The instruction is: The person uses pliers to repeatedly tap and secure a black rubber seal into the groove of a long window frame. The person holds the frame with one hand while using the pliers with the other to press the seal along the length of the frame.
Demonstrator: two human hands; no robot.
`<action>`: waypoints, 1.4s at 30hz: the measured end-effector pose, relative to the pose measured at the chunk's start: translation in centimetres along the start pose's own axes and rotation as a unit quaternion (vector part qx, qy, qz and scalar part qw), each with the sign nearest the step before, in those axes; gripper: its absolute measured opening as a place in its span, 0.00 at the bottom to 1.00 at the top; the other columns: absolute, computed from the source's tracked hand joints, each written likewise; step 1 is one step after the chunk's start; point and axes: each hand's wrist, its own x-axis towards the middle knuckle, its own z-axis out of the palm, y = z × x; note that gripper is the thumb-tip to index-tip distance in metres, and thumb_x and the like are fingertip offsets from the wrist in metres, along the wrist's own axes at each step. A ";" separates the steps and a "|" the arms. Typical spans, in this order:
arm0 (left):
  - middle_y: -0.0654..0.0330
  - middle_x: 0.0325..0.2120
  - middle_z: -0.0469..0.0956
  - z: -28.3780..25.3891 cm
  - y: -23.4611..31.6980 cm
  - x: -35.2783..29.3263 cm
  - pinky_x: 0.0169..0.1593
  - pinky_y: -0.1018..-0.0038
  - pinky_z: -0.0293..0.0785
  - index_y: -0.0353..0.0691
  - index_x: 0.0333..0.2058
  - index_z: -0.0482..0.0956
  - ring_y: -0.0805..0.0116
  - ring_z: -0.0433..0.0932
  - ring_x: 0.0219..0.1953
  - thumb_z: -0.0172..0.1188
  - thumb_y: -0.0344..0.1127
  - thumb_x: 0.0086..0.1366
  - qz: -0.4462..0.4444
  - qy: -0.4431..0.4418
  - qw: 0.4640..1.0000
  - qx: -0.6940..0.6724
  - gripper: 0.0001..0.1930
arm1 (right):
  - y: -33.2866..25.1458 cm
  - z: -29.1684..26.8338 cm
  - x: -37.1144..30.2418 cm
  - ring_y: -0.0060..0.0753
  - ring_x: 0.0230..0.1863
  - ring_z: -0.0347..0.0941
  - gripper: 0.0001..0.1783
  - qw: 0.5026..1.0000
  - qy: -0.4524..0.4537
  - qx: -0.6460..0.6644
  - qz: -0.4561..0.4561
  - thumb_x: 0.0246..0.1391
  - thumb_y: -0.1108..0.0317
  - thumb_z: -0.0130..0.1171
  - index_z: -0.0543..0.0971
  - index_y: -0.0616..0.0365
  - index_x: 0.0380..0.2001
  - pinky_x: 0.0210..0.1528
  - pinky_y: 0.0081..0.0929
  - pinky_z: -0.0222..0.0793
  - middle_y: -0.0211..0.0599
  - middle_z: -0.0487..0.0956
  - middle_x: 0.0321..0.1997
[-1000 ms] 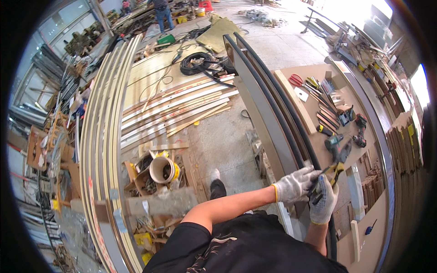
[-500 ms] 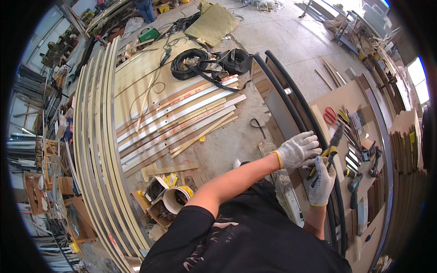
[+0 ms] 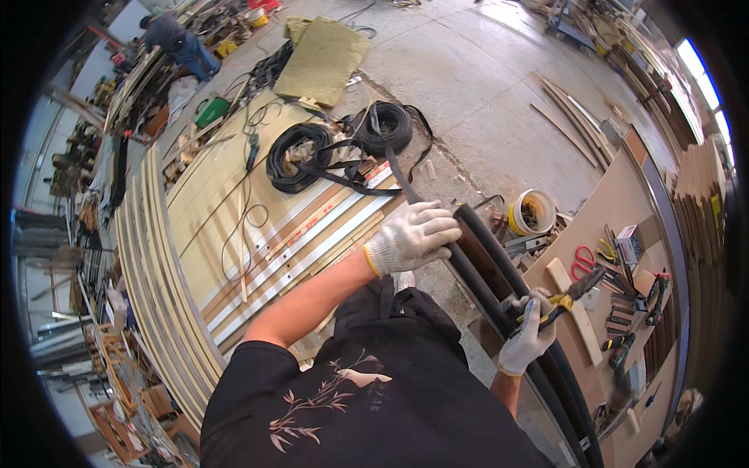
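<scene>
My left hand (image 3: 413,238), in a white knit glove with a yellow cuff, is closed over a black rubber strip (image 3: 399,175) at the far end of a long dark-edged panel (image 3: 476,273). The strip runs up from the hand to a black coil (image 3: 384,127). My right hand (image 3: 528,335), gloved too, grips pliers (image 3: 563,301) with yellow and black handles. Their dark jaws point away to the upper right. This hand is over a second black-edged panel (image 3: 555,360) beside the first. The left fingertips' exact hold is partly hidden.
Another black coil (image 3: 299,158) lies on boards to the left, near metal and wood strips (image 3: 312,234). On the right, a tan board (image 3: 605,207) carries red-handled scissors (image 3: 583,262) and a drill (image 3: 621,351). A bucket (image 3: 533,212) stands beyond the panels. A person (image 3: 181,43) bends at far left.
My left hand has moved from beside the right hand to the panels' far end, onto the black strip. My right hand still holds the pliers. The view has shifted.
</scene>
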 end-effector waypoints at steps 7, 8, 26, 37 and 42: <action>0.58 0.47 0.83 -0.9 -8.0 2.3 0.66 0.51 0.72 0.43 0.51 0.82 0.55 0.81 0.51 0.77 0.49 0.55 0.011 -0.152 0.958 -0.242 0.27 | 0.9 4.6 -0.1 0.22 0.33 0.75 0.07 0.972 0.236 -0.011 0.020 0.71 0.74 0.54 0.80 0.65 0.45 0.37 0.23 0.76 0.38 0.81 0.45; 0.58 0.45 0.83 -0.9 -8.8 2.4 0.64 0.52 0.73 0.43 0.50 0.82 0.53 0.81 0.50 0.77 0.48 0.55 0.028 -0.159 0.953 -0.258 0.27 | 0.8 4.7 0.3 0.21 0.33 0.75 0.06 0.972 0.232 -0.003 0.043 0.71 0.73 0.57 0.81 0.62 0.44 0.36 0.23 0.76 0.34 0.82 0.41; 0.49 0.27 0.84 -1.1 -12.3 6.6 0.33 0.53 0.82 0.42 0.49 0.79 0.46 0.86 0.31 0.61 0.48 0.70 0.139 -0.515 0.821 -0.204 0.18 | 4.3 3.4 2.1 0.22 0.29 0.78 0.05 0.804 0.572 -0.125 -0.105 0.62 0.75 0.68 0.83 0.62 0.39 0.27 0.20 0.78 0.34 0.82 0.32; 0.49 0.23 0.83 0.1 -11.5 6.5 0.45 0.49 0.79 0.38 0.45 0.76 0.41 0.85 0.30 0.62 0.56 0.70 0.111 -0.549 0.794 -0.236 0.24 | 2.0 1.8 1.9 0.21 0.32 0.78 0.11 0.790 0.591 -0.099 -0.127 0.61 0.79 0.65 0.85 0.64 0.46 0.35 0.21 0.80 0.34 0.85 0.40; 0.39 0.29 0.83 -0.5 -10.6 7.4 0.47 0.48 0.79 0.40 0.49 0.77 0.35 0.84 0.40 0.62 0.54 0.70 0.073 -0.590 0.761 -0.260 0.23 | -1.7 -3.4 -4.9 0.29 0.37 0.80 0.21 0.752 0.637 -0.170 -0.020 0.49 0.80 0.62 0.85 0.62 0.49 0.37 0.30 0.79 0.35 0.83 0.41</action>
